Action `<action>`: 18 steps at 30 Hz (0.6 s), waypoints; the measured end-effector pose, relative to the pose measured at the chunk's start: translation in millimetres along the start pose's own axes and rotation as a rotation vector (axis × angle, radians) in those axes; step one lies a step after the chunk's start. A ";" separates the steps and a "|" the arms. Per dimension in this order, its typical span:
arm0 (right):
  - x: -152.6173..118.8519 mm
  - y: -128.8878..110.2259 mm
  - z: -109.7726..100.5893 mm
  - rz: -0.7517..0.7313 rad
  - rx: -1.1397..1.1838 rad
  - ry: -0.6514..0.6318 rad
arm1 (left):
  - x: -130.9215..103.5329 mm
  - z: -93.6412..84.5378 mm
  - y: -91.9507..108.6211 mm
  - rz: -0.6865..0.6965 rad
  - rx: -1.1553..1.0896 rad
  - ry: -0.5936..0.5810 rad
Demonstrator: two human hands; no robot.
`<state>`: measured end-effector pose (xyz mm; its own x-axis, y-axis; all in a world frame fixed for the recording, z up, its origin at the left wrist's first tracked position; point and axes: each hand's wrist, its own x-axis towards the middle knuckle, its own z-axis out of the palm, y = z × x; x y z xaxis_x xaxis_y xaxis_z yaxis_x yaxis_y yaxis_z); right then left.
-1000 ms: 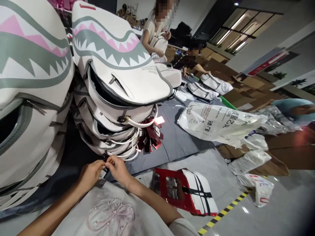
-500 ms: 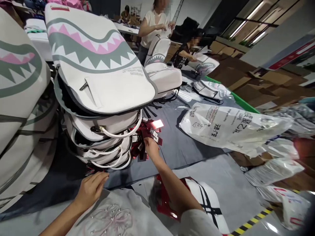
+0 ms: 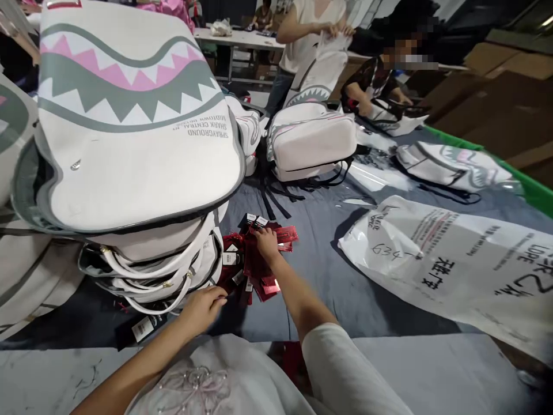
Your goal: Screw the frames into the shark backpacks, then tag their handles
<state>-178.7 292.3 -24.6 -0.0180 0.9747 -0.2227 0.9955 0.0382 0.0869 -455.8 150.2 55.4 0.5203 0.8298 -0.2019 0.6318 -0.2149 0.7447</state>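
Observation:
A pile of dark red hang tags (image 3: 259,265) with white barcode labels lies on the dark cloth. My right hand (image 3: 268,243) is at the top of this pile, its fingers bent around some tags. Left of the pile, my left hand (image 3: 205,305) has its fingers drawn together; whatever may be between them is hidden. Just behind it stands a stack of white backpacks (image 3: 142,173) with a grey and pink shark-mouth print, their white handles facing me. A black tag with a white label (image 3: 142,328) lies below the stack.
More white bags (image 3: 26,265) are piled at the left edge. Beyond the tags sits another white backpack (image 3: 315,144) with black straps. A large printed plastic bag (image 3: 432,259) lies at right. Two people handle bags across the table; cardboard boxes (image 3: 501,109) stand behind a green edge.
The view has turned and come closer to the table. My left hand has moved right and forward toward the tag pile. My right hand stays at the tags, which now lie more spread out.

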 end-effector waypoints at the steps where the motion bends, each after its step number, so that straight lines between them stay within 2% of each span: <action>1: 6.6 1.9 -0.7 -0.050 -0.017 -0.010 | 8.1 6.0 -0.8 -0.034 -0.019 0.009; 4: 23.9 4.2 -3.0 -0.183 -0.062 -0.030 | 41.3 24.7 -5.0 -0.136 -0.067 0.049; 8: 36.6 9.4 -2.8 -0.343 -0.094 -0.023 | 96.7 44.7 -6.5 -0.236 -0.078 0.099; 15: 38.6 36.1 -5.8 -0.509 -0.060 0.020 | 191.1 60.1 15.0 -0.191 0.068 0.174; 18: 34.8 47.7 -9.7 -0.567 -0.004 0.041 | 224.5 65.1 15.1 -0.228 0.162 0.116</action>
<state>-132.8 330.2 -18.7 -0.5536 0.8089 -0.1979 0.8284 0.5592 -0.0317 -292.1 299.7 -20.1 0.2913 0.9173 -0.2714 0.8129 -0.0878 0.5758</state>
